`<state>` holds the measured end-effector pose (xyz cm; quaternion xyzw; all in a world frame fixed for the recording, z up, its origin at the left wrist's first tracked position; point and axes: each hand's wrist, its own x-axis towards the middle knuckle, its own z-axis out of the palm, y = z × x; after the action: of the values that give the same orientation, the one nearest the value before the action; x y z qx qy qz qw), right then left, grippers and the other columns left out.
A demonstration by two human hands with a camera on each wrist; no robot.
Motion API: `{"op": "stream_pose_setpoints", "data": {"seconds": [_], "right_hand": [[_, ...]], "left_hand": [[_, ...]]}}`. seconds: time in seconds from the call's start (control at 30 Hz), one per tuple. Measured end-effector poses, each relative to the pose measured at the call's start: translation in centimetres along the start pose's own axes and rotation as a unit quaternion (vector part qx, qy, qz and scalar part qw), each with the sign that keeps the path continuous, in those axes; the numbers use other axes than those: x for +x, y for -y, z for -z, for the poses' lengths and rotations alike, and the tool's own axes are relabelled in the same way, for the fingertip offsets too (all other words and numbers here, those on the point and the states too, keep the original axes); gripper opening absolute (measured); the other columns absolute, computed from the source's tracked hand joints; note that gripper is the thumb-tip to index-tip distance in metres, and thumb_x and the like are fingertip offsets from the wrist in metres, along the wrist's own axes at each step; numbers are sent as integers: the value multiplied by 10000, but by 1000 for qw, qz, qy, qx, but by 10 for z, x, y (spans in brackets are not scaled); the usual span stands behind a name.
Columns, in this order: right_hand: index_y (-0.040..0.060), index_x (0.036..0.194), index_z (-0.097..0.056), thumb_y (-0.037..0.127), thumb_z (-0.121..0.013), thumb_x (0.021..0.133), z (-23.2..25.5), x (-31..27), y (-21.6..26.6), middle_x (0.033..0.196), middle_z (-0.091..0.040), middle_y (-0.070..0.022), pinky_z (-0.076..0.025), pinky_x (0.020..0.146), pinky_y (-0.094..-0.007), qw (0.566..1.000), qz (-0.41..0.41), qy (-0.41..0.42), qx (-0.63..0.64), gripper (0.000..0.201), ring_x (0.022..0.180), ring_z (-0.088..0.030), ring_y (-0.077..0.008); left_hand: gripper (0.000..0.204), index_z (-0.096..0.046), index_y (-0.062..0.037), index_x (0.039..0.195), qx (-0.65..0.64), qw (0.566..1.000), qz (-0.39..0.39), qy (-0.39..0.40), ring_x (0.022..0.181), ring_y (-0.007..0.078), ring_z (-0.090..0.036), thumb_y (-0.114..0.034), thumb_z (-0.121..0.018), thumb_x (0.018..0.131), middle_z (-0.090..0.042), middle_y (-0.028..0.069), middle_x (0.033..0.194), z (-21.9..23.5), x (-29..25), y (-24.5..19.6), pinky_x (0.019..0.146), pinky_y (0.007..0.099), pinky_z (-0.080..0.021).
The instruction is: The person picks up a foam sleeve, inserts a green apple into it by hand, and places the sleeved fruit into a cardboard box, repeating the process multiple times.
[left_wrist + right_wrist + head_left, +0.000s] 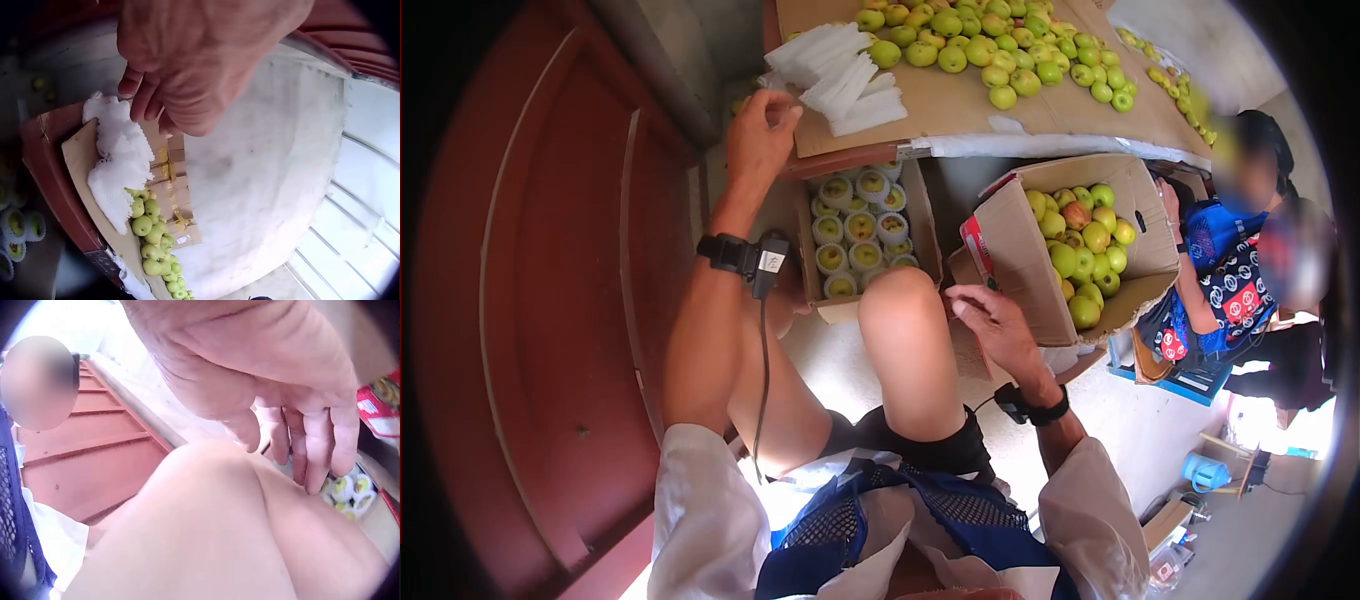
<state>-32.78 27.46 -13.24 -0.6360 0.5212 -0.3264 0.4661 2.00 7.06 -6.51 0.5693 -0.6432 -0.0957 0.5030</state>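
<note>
My left hand (762, 140) is raised at the left end of the cardboard-covered table, its fingers loosely bent with nothing seen in them. Just beside it lies a pile of white foam net sleeves (840, 80); the left wrist view shows the fingertips right by the sleeves (119, 156). Over my raised knee hangs my right hand (1000, 325), fingers relaxed and holding nothing. Between the table and my legs stands an open carton (930, 215) with rows of apples (860, 228) in foam nets. In the right wrist view these netted apples (342, 487) show past the fingertips.
To the right a tilted cardboard box (1150, 220) holds loose green and reddish apples (1090, 240). Many loose apples (1000, 50) cover the table (960, 115). A red door (550, 300) stands close on the left. Another person (1230, 250) sits beyond the box.
</note>
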Motion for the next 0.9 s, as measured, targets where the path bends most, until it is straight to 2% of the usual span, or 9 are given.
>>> {"op": "stream_pose_setpoints", "data": {"seconds": [0.13, 0.23, 0.33, 0.47, 0.53, 0.7, 0.73, 0.83, 0.9], "right_hand": [[-4, 1212, -655, 135, -606, 1023, 19, 2, 50, 1003, -718, -79, -537, 832, -258, 997, 20, 5, 72, 239, 921, -684, -115], [-11, 1202, -653, 156, -601, 1029, 22, 21, 84, 1002, -716, -83, -541, 843, -262, 998, 36, -9, 55, 246, 913, -682, -120], [10, 1195, -665, 175, -620, 1015, 9, 63, 93, 980, -715, -72, -531, 815, -265, 995, 39, -35, 84, 248, 902, -678, -127], [30, 1142, -698, 200, -683, 956, -10, 157, 61, 970, -724, -80, -527, 793, -303, 992, 60, -112, 19, 251, 891, -682, -161], [45, 1104, -716, 202, -707, 903, -16, 206, 56, 977, -731, -120, -533, 817, -368, 986, 90, -139, -8, 255, 885, -700, -247], [96, 1080, -730, 177, -719, 864, -33, 288, 62, 1071, -681, -139, -527, 827, -444, 929, 199, -212, -230, 230, 967, -670, -356], [105, 1070, -731, 170, -725, 854, -38, 295, 59, 1083, -667, -136, -524, 827, -454, 912, 211, -217, -276, 226, 981, -661, -369], [108, 1049, -716, 157, -742, 842, -46, 303, 46, 1090, -630, -123, -518, 811, -454, 917, 170, -198, -301, 215, 990, -647, -369], [97, 1038, -701, 135, -742, 835, -48, 301, 41, 1067, -631, -124, -517, 806, -456, 915, 198, -214, -280, 211, 974, -648, -364]], "left_hand": [[485, -603, -32, 1260, 33, 999, -13, 32, 1181, 272, -625, -263, -775, 869, -614, 142, 1285, -12, 1, -9, 963, 391, -514], [622, -543, -45, 1343, 95, 991, -91, 18, 1268, 311, -558, -301, -802, 839, -542, 159, 1358, -32, 1, -6, 1017, 421, -485], [670, -513, -58, 1376, 158, 985, -72, 18, 1299, 348, -514, -296, -808, 823, -506, 166, 1392, -53, 1, -3, 1039, 443, -463], [567, -545, -77, 1334, 196, 978, -56, 36, 1243, 372, -544, -226, -773, 837, -531, 159, 1362, -65, 10, 8, 1007, 459, -480], [507, -562, -85, 1312, 203, 976, -56, 46, 1213, 382, -559, -182, -746, 850, -547, 151, 1340, -66, 12, 10, 991, 465, -486], [387, -607, -83, 1236, 190, 977, -90, 18, 1146, 370, -591, -95, -692, 858, -608, 132, 1224, -72, 17, 17, 942, 464, -499], [376, -614, -80, 1223, 187, 978, -97, 12, 1135, 367, -594, -83, -686, 854, -617, 130, 1201, -72, 18, 18, 933, 464, -501], [370, -625, -88, 1205, 194, 973, -127, 3, 1106, 360, -600, -64, -681, 840, -634, 123, 1151, -75, 24, 16, 907, 461, -506], [367, -634, -92, 1196, 201, 970, -135, 27, 1087, 354, -603, -54, -678, 834, -638, 115, 1137, -74, 23, 10, 894, 457, -509]]}}
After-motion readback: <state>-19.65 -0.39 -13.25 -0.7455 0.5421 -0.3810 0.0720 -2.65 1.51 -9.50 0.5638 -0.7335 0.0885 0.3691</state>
